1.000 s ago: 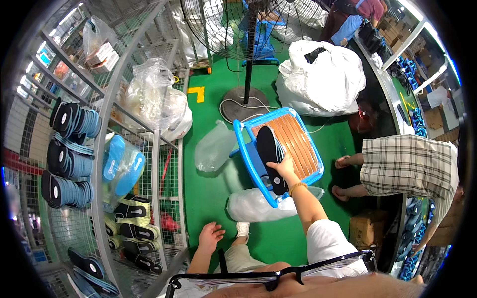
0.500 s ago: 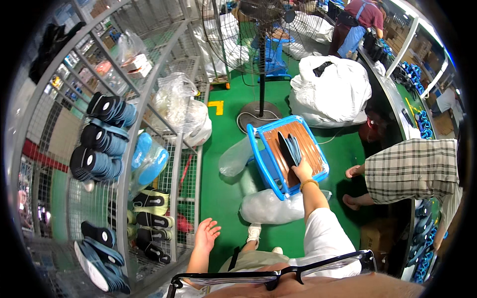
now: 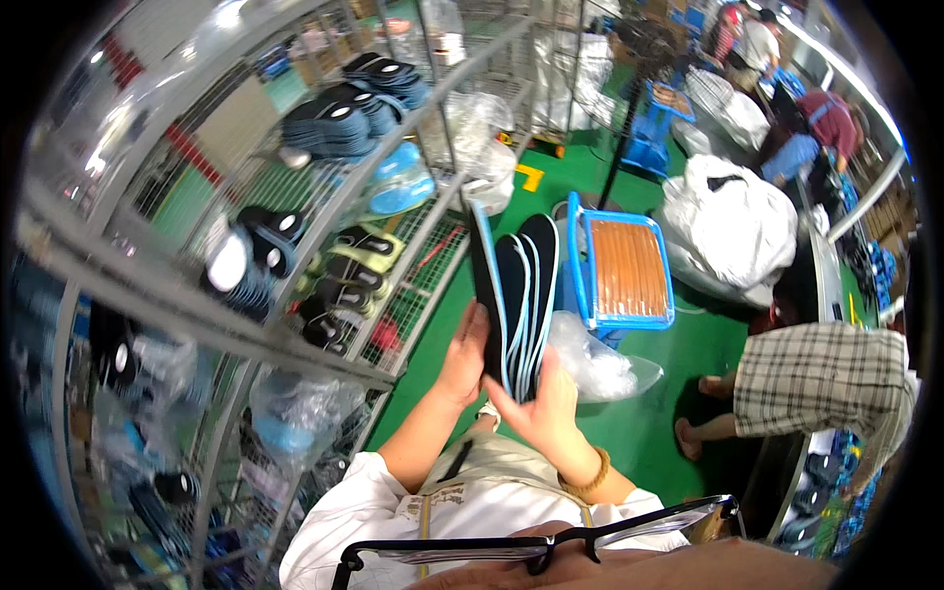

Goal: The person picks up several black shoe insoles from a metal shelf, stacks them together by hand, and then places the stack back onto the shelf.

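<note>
A stack of insoles (image 3: 524, 305), black-faced and pale-blue-edged, is standing on end between the person's two hands, in front of the torso and above the green floor (image 3: 629, 462); the upper ends are fanning apart, while the lower ends are lying closer together. The right hand (image 3: 543, 401) is clasping the near end, its thumb stretching across toward the left-hand pieces; the left hand (image 3: 466, 356) is pressing against the outer face of the leftmost insole, though whether its fingers are curling round the edge cannot be told. The step in hand, as judged here, is handling and squaring the bundle between both palms; the next move is probably calling for even pressure from both sides, so that the splayed ends are lining up and no piece is slipping out. The blue stool (image 3: 629, 270), with its brown slatted top, is standing just beyond the bundle, to the right; the metal rack (image 3: 246, 339) is flanking the left side, its upper shelf bearing further insole piles (image 3: 329, 126). As for labels, pale oval patches are showing on some shelved insoles, too small for any lettering to be read; dark marks near the hem of the white shirt (image 3: 354, 511) are likewise remaining illegible; no brand is being made out on the bundle.
</note>
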The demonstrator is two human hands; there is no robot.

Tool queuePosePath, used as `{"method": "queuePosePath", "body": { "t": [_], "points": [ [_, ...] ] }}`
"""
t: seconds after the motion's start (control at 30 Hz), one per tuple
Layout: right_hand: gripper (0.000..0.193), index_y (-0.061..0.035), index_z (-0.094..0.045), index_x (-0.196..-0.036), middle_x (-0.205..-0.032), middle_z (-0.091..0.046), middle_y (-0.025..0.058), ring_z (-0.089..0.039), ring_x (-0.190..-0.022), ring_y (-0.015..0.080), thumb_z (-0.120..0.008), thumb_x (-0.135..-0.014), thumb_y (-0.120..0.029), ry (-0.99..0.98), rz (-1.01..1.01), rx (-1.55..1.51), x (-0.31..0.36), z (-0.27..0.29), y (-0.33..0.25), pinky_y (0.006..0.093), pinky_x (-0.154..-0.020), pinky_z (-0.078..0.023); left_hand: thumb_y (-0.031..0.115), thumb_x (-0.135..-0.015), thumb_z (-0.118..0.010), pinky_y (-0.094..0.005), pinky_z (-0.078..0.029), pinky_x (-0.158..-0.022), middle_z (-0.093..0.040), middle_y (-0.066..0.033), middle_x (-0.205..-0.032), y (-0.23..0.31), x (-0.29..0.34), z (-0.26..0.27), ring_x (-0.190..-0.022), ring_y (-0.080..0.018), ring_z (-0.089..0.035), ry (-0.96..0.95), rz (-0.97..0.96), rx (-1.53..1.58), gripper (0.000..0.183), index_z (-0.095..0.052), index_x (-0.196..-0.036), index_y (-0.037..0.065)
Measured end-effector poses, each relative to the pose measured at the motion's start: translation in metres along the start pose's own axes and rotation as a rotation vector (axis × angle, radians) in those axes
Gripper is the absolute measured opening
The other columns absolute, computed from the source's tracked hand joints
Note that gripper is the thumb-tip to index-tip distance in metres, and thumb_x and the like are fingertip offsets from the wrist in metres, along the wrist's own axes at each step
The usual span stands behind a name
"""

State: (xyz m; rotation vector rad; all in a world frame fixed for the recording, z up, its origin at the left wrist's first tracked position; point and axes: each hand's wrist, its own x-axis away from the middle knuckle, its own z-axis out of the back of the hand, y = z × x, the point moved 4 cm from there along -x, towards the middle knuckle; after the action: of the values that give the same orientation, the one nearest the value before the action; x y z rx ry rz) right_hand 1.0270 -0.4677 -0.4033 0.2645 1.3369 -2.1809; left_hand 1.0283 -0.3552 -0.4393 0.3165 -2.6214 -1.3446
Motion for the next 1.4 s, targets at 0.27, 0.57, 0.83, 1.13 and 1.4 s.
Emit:
{"method": "queuePosePath", "body": {
  "t": [0.27,0.57,0.83,1.13,1.4],
  "points": [
    [0.064,-0.0013,-0.046,-0.101,-0.099,-0.048,0.0137,-0.047,-0.087,0.028,-0.072,-0.052,-0.033,-0.14,0.261,-0.045,0.062,0.011,-0.057,0.0362,-0.074,-0.036,0.039,-0.078,-0.048,-0.0269,-0.045,-0.068,-0.054,-0.0085,-0.083,0.011,0.084,0.011,-0.074,-0.016,-0.053,-0.072,-0.148,0.157,0.043,-0.049,-0.097,0.001],
    [0.069,-0.0009,-0.044,-0.102,-0.1,-0.048,0.0133,-0.046,-0.089,0.0269,-0.073,-0.049,-0.036,-0.25,0.505,-0.227,0.105,-0.029,-0.149,0.0368,-0.075,-0.033,0.046,-0.075,-0.05,-0.0299,-0.046,-0.07,-0.053,-0.0096,-0.095,0.087,0.198,0.055,-0.078,-0.0158,-0.055,0.122,-0.38,0.094,0.054,-0.046,-0.104,0.002],
    [0.081,0.0028,-0.029,-0.116,-0.112,-0.034,0.0263,-0.036,-0.104,0.0397,-0.075,-0.055,-0.024,-0.478,0.617,-0.64,0.179,-0.127,-0.258,0.0421,-0.086,-0.033,0.03,-0.084,-0.043,-0.0289,-0.045,-0.074,-0.052,-0.0074,-0.1,0.154,0.357,0.149,-0.087,-0.0153,-0.053,0.618,-0.538,0.205,0.04,-0.036,-0.113,0.005],
    [0.059,-0.0033,-0.031,-0.12,-0.12,-0.03,0.0255,-0.034,-0.109,0.0383,-0.061,-0.069,-0.006,-0.648,0.744,-0.787,0.266,-0.253,-0.35,0.0411,-0.087,-0.031,0.017,-0.087,-0.037,-0.0286,-0.03,-0.091,-0.035,-0.006,-0.12,0.206,0.498,0.23,-0.11,-0.0151,-0.035,0.579,-0.792,0.128,0.042,-0.021,-0.124,0.006],
    [0.016,-0.0056,-0.055,-0.082,-0.127,-0.015,0.0272,-0.018,-0.118,0.0425,-0.062,-0.068,-0.009,-0.957,0.769,-0.958,0.308,-0.311,-0.384,0.0447,-0.096,-0.017,0.047,-0.085,-0.02,-0.0367,-0.033,-0.092,-0.037,-0.0084,-0.122,0.182,0.532,0.304,-0.109,-0.0212,-0.04,0.663,-0.733,0.364,0.057,-0.027,-0.124,0.007]
  ]
}}
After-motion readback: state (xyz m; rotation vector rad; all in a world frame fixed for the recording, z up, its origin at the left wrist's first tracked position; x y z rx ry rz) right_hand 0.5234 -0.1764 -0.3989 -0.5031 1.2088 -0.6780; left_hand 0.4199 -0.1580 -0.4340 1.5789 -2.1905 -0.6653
